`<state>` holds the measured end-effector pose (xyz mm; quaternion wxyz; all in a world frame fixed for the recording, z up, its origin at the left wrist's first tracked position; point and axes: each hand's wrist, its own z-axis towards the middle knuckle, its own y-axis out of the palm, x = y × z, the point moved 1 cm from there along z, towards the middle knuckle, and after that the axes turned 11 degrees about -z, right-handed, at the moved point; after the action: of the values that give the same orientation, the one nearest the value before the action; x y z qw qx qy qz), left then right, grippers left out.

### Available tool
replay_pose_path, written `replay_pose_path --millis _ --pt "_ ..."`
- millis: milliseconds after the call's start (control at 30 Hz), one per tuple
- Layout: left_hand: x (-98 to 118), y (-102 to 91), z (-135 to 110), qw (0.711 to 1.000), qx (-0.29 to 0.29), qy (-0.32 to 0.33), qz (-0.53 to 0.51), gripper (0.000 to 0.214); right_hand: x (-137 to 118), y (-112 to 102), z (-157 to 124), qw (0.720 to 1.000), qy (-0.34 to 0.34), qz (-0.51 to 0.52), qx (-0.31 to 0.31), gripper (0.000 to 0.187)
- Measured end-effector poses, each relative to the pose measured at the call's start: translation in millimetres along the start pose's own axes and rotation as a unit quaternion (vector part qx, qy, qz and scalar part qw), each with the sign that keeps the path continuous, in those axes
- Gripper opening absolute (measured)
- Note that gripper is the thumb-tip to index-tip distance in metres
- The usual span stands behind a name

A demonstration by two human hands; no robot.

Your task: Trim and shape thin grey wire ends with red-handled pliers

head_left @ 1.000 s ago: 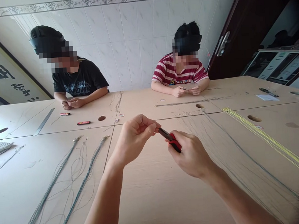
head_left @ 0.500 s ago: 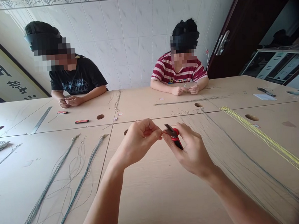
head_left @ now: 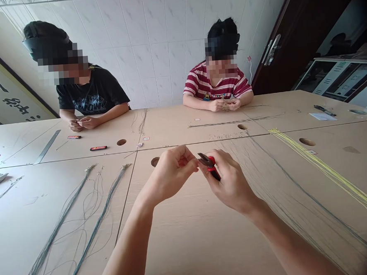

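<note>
My right hand (head_left: 228,178) is wrapped around pliers (head_left: 212,169) with red and black handles. Their dark jaws point up and left, towards my left fingertips. My left hand (head_left: 175,171) is closed in a pinch, thumb against forefinger, beside the jaws. Whatever sits in that pinch is too small to make out. Both hands are held above the middle of the table, their fingertips almost meeting. To the right of the pliers, many thin grey cords (head_left: 285,172) lie stretched along the tabletop.
Two bundles of grey-green cords (head_left: 97,225) lie at the left, and yellow cords (head_left: 322,166) at the right. Across the table (head_left: 184,245) sit a co-worker in black (head_left: 95,93) and one in stripes (head_left: 216,85). A steel ruler (head_left: 47,146) and red-black knives (head_left: 98,148) lie far left.
The pliers and my right hand have shifted slightly left, closer to my left fingertips. My left hand keeps its pinch. The whole view has tilted a little.
</note>
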<state>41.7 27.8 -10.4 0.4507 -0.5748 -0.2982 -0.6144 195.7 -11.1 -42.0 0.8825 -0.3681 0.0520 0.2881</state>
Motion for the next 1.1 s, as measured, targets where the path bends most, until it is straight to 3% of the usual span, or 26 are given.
replay_pose_path --millis 267,467,700,1100 --pt "1 1.3 0 1.0 -0.001 -0.007 0.016 0.008 -3 0 -1 1.0 0.005 0.017 0.001 0.012" --pt "3 -3.6 1 0.999 0.031 0.016 -0.012 0.013 -8 -11 1 0.992 0.105 0.06 -0.048 0.014" --pt "8 -4.9 1 0.994 0.064 0.065 -0.06 0.014 -7 -9 -1 0.987 0.095 -0.025 -0.127 0.026" --pt "12 3.1 -3 0.991 0.074 0.102 -0.048 0.012 -8 -12 -3 0.979 0.147 -0.083 -0.116 0.024"
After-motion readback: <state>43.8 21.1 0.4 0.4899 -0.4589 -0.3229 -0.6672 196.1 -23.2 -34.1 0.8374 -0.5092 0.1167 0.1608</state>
